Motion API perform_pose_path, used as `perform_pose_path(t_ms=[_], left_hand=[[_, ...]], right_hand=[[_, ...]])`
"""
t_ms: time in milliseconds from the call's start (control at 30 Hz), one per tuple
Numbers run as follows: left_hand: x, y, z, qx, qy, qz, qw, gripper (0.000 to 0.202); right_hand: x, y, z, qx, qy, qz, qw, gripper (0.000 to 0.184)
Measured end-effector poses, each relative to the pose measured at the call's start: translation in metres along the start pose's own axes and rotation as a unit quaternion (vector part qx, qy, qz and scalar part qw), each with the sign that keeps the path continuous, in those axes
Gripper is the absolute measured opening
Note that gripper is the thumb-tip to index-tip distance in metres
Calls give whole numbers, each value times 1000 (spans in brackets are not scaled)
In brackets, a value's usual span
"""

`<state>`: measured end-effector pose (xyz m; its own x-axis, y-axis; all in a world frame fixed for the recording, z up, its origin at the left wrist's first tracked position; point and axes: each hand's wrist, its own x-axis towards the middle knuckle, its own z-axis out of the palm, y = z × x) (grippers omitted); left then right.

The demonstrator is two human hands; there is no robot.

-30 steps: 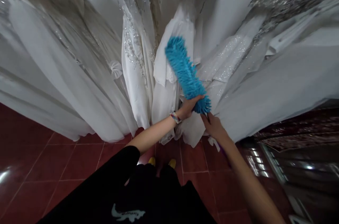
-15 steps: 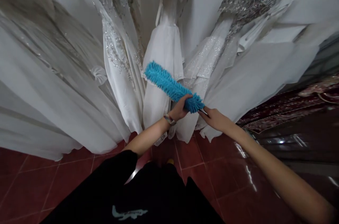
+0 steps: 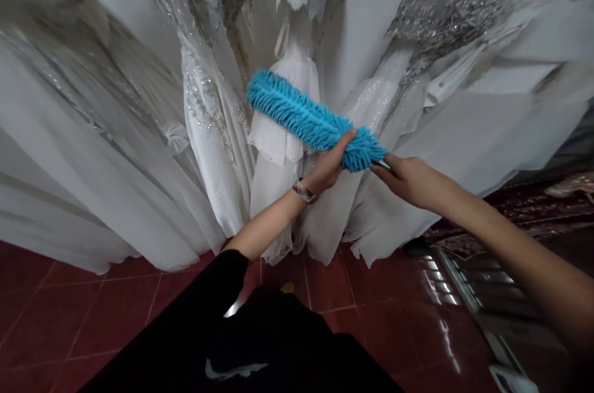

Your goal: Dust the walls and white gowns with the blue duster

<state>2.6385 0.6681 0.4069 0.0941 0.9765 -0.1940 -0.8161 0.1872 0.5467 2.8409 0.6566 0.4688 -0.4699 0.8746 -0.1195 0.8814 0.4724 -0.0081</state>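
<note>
A fluffy blue duster (image 3: 301, 109) slants across the middle of the view, its far tip up and to the left. My left hand (image 3: 330, 164) is closed around the lower end of its fibres, thumb on top. Just beyond, my right hand (image 3: 406, 177) grips the thin metal handle (image 3: 381, 164). Behind the duster hangs a white tiered dress (image 3: 273, 139) with a lace edge. I cannot tell whether the fibres touch the cloth.
White gowns hang on both sides, including a beaded one (image 3: 204, 90) and a sequinned one (image 3: 450, 3). Dark red embroidered fabric (image 3: 515, 207) lies at the right, near a metal-edged glossy surface (image 3: 457, 281). Red floor tiles (image 3: 116, 306) run below the hems.
Both hands have raised the duster, bringing it closer to me and slightly to the right. Its grip is unchanged. The view has shifted slightly.
</note>
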Motion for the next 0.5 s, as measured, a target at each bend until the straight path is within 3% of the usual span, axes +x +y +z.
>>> perform_pose_path(t_ms=[133,233,300,367,433,500], left_hand=[[21,17,34,-35,-56,115,991,12],[39,20,50,-48,-22,96,994,14],[35,14,45,-34,25,37,998,9],[21,7,33,-18,37,4,999,9],[13,4,23,-21,6,32,999,7],[19,1,17,-38,-31,88,995,5]], right_hand=[[18,19,-29,-29,72,-14,997,58],[37,27,-22,-11,91,8,996,55],[41,33,-13,14,48,-16,999,52],[39,40,-11,36,-4,-70,997,51],[36,45,-15,45,-17,-109,993,53],[36,44,-16,40,10,-105,994,54]])
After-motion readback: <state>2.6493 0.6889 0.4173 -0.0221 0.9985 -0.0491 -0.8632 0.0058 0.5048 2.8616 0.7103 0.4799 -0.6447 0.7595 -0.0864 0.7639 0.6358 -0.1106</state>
